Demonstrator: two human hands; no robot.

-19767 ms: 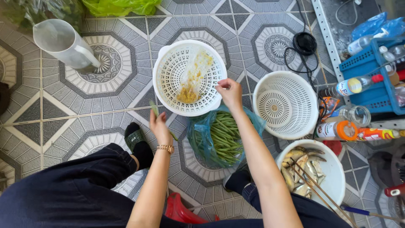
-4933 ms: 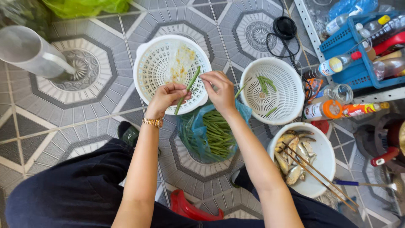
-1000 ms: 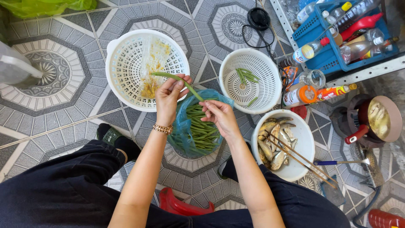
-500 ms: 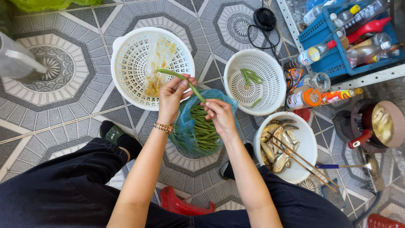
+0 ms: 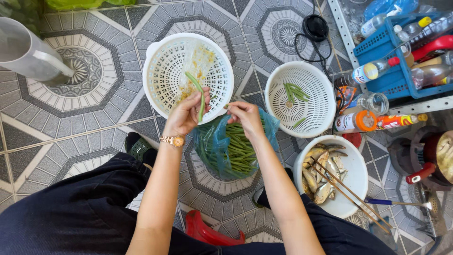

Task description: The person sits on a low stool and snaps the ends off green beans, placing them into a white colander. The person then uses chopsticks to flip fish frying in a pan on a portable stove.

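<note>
bag of beans [image 5: 233, 148] on floor [image 5: 71, 127] (landmark) | large colander [image 5: 163, 78] behind-left of bag | small colander [image 5: 325, 99] right of bag, beans in it | bowl of fish [image 5: 356, 182] right-front, chopsticks [image 5: 349, 196] across it | crate [image 5: 384, 71] far right-behind

The left hand [image 5: 185, 113] pinches a green bean [image 5: 197, 93] over a large white colander [image 5: 163, 56], while the right hand [image 5: 245, 117] grips its lower end above a blue bag of beans [image 5: 231, 148]. A smaller white basket [image 5: 321, 94] and a bowl of fish [image 5: 354, 177] sit beside it on the tiled floor [image 5: 71, 123].
</note>
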